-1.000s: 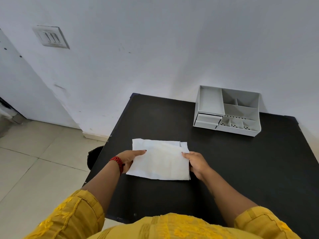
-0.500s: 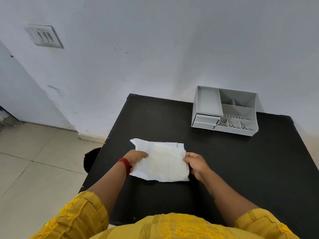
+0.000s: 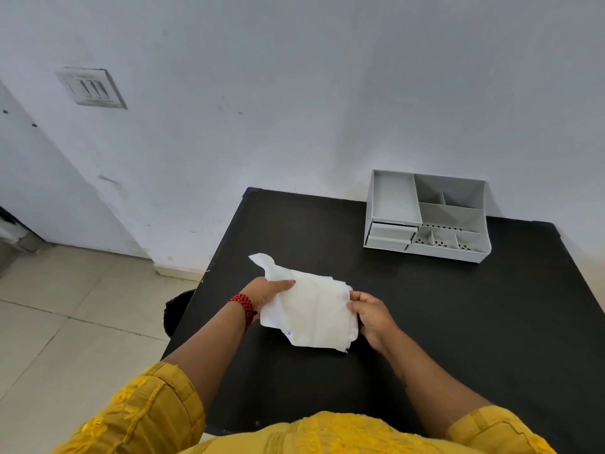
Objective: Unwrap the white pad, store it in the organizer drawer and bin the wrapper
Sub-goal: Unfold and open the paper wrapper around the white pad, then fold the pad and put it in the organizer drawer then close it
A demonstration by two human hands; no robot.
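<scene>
The white pad [image 3: 311, 312] lies on its unfolded white wrapper, just above the black table [image 3: 458, 322]. My left hand [image 3: 266, 294] grips the left edge, thumb on top, and a loose wrapper flap [image 3: 263, 262] sticks up beyond it. My right hand [image 3: 371, 314] pinches the right edge. I cannot tell where pad ends and wrapper begins. The grey organizer [image 3: 425, 216] stands at the table's far side against the wall, its two small drawers [image 3: 391, 235] shut at its left front.
A dark round bin [image 3: 178, 309] sits on the tiled floor, partly hidden by the table's left edge. The white wall runs close behind the table. A switch plate [image 3: 91, 88] is on the wall at upper left.
The sheet has been lifted off the table and tilted. Its left side is now bunched in my left hand, with a flap raised at the far left corner.
</scene>
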